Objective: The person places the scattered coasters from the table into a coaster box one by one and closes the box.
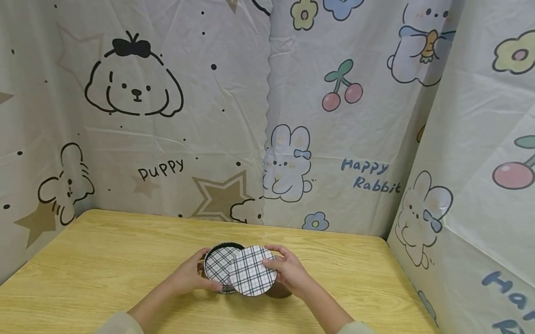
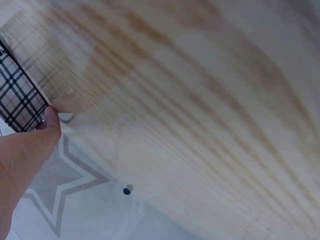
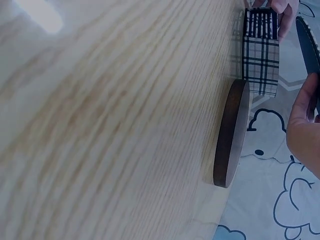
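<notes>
A round plaid box (image 1: 218, 265) with an open top and a black inner rim stands on the table. My left hand (image 1: 187, 278) grips its left side, thumb at the front; the left wrist view shows a fingertip at the plaid wall (image 2: 20, 97). My right hand (image 1: 293, 273) pinches a thin plaid disc (image 1: 251, 277), like a coaster, by its right edge. This disc is tilted up and overlaps the box's right part in the head view; in the right wrist view the disc (image 3: 308, 47) is clear of the table, its near side dark.
A round brown piece with a dark brown side (image 3: 231, 135), like a lid, lies on the table right beside the box. The wooden table (image 1: 114, 250) meets printed cloth curtains (image 1: 232, 151) at its back and sides.
</notes>
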A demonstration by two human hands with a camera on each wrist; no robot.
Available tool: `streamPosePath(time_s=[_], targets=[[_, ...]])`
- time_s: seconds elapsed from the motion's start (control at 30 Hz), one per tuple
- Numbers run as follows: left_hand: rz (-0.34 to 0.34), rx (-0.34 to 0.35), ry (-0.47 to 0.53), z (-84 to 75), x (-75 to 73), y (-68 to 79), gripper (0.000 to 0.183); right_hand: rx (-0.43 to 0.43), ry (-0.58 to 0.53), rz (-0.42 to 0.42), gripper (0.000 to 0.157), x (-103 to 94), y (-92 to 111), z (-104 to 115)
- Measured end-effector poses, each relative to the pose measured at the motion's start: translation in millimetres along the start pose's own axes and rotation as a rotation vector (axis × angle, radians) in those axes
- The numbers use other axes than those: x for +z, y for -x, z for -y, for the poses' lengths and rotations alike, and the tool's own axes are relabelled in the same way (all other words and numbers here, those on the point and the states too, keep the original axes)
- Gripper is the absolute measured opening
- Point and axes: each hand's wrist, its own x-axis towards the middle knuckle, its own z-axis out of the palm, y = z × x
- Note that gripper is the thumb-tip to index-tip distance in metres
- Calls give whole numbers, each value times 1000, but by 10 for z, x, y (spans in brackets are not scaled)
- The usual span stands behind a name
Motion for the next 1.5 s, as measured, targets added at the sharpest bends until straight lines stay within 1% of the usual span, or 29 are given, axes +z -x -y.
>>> streamPosePath(time_s=[0.23,0.43,0.67,0.83,1.03,1.3,1.4,1.5], targets=[[7,-6,-5,7,-5,-7,103,-8,-25,-2,49,51,-82,-21],[3,-11,-4,9,2,-15,103,-13,-52,-29,49,109,-182,-58],[-8,-9,-2,4,13,-22,102,-29,-93,-52,50,221,-283,-97],[-7,-6,10,6,18,-31,101,-38,-102,-47,51,296,-328,-125],[-14,-30,-7,6,15,-38,103,-27,-108,-45,49,369,-373,-166],[-13,-56,-16,-8,8,-32,106,-13,-139,-33,52,440,-380,-193],[-12,-57,-14,-12,4,-25,106,-10,-117,-40,52,448,-386,-195],[-15,-56,-18,-14,1,-22,106,-14,-42,-61,49,438,-405,-190]])
